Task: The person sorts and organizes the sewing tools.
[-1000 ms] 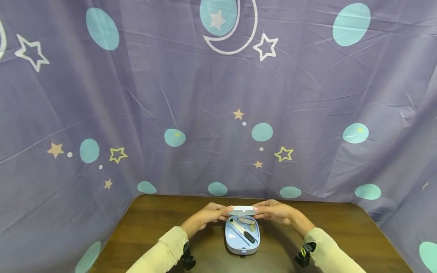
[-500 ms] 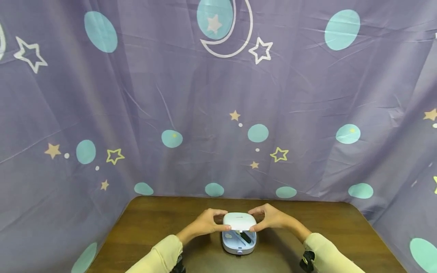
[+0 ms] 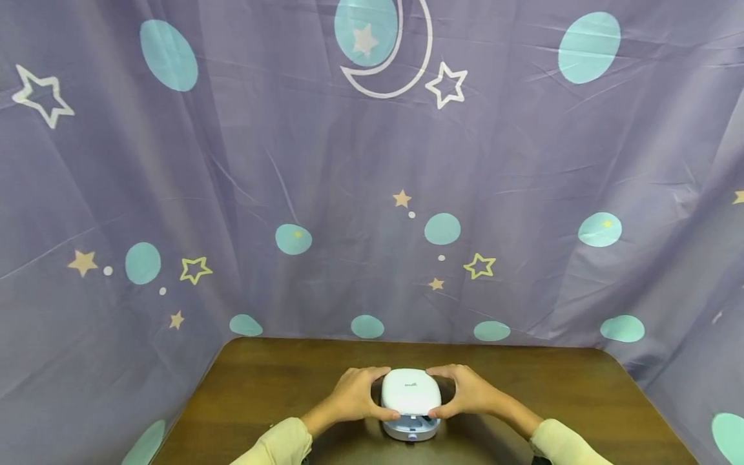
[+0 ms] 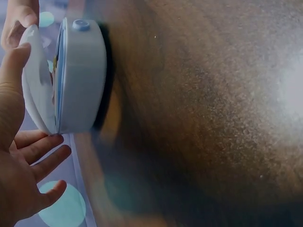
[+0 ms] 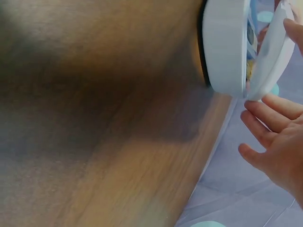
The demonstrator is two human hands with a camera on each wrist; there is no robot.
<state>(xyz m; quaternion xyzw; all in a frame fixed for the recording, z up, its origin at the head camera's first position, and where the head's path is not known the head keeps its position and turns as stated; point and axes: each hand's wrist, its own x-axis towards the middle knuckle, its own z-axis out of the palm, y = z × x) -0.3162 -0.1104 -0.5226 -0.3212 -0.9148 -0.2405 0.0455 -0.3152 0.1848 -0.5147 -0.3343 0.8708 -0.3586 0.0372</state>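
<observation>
A small rounded case with a pale blue inside stands on the table. Its white hinged lid is tilted part-way down, leaving a gap at the front. My left hand holds the lid's left side, thumb at the front corner and fingers towards the back. On the other side my right hand holds it the same way. The left wrist view shows a blue button on the front of the case. Through the gap in the right wrist view, a bit of the contents shows; the lid hides the rest.
The case rests on a brown wooden table with rounded far corners. Behind and at both sides hangs a purple curtain printed with stars, moons and teal spots.
The lid has swung from standing upright at the back to nearly lying over the case, covering the black-handled tool and other contents. Both hands have come forward and down with it.
</observation>
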